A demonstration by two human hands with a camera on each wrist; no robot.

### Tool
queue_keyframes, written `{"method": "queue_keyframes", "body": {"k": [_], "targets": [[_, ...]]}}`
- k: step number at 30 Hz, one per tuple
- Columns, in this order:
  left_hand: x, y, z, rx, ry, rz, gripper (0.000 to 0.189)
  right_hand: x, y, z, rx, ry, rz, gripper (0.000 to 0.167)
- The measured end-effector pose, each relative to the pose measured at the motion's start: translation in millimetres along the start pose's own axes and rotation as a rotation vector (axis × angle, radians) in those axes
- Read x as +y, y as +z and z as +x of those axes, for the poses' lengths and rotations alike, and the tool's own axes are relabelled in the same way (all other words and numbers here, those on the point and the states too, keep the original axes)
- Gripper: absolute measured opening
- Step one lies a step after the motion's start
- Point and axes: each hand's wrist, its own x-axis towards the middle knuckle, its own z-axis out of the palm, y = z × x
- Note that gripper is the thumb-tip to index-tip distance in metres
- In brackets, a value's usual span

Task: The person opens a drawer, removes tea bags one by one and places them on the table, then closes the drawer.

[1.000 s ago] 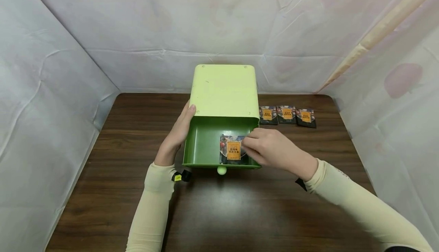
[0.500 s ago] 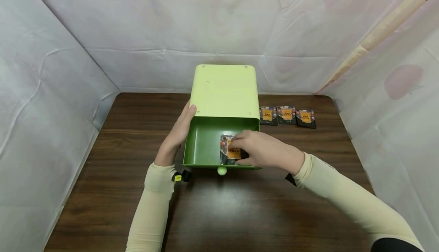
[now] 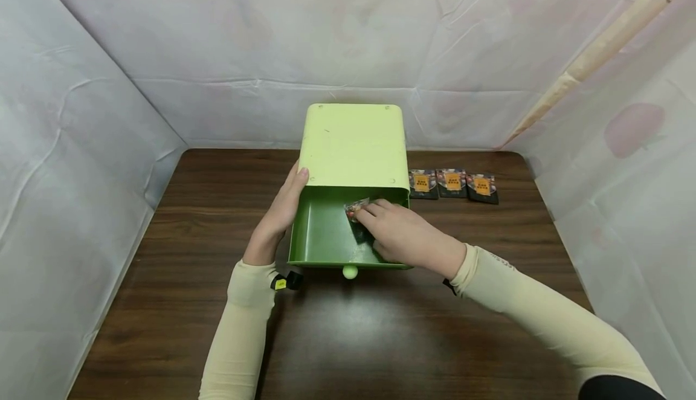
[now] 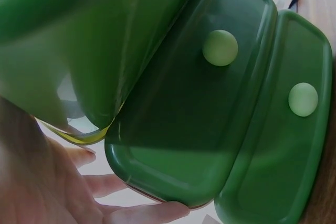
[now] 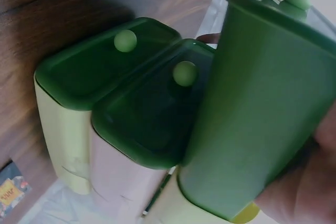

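Note:
A pale-green drawer cabinet (image 3: 353,146) stands on the table with its green top drawer (image 3: 323,225) pulled out. My left hand (image 3: 280,209) rests along the cabinet's left side; its fingers lie straight against the side in the left wrist view. My right hand (image 3: 408,234) reaches into the drawer and grips a dark printed sachet (image 3: 356,208), which is tilted and mostly hidden by the fingers. In the right wrist view, the drawer's side wall (image 5: 262,103) hides most of the hand.
Three dark sachets with orange labels (image 3: 451,182) lie in a row right of the cabinet. Two lower drawers show closed, with round knobs (image 4: 220,48). The top drawer's knob (image 3: 350,272) sticks out in front. White cloth (image 3: 326,37) hangs behind the wooden table (image 3: 348,339).
My right hand has moved left over the sachet, which lay flat in the drawer with its label up and is now gripped and tilted. The left hand has stayed in place.

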Motion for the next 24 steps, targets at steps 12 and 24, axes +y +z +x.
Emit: {"method": "queue_keyframes", "body": {"k": [12,24], "targets": [[0.3,0.4,1.1,-0.005,0.025,0.002,0.057,-3,3,-3.3,0.137,0.048,0.026,0.044],[-0.8,0.2,2.4,-0.008,0.035,-0.003,0.058,-2,-25,-31.0,0.404,-0.065,0.123,0.05]]}}
